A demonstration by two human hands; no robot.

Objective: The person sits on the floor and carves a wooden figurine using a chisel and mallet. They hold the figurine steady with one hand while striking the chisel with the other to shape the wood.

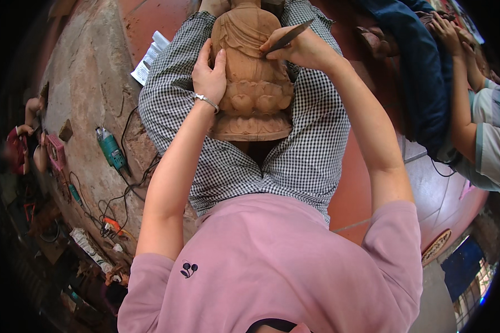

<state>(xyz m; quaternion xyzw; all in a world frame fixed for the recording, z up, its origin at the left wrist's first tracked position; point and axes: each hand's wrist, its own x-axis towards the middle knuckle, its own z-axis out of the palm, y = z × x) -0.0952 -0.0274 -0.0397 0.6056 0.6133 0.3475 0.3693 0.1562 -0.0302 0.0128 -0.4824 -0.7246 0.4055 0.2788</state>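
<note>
The statue [247, 91] is between the person's checked thighs, base toward the belly, its upper end cut off by the picture's edge. The left hand [210, 80] lies spread along its side, thumb apart from the fingers; the right hand [297, 47] pinches a dark blade [288, 38], its lower end at the folds of carved cloth. Whether it is biting into the wood I cannot tell. To work well here, I would keep the pinch close to the wood, take light, short strokes with the grain, and let the left hand and both thighs bear the push, with the left fingers out of the blade's line. A slip could nick the raised folds. Left of the legs spreads a rough, stone-like surface [89, 72], with a green power tool [112, 151], loose cords [129, 186] and a folded paper [150, 57] on it. Red tiles [354, 180] show to the right, where a co-worker [428, 72] in blue trousers sits near. Farther left, a pink basket [55, 151] stands by other people, blurred toward the dark rim.
</note>
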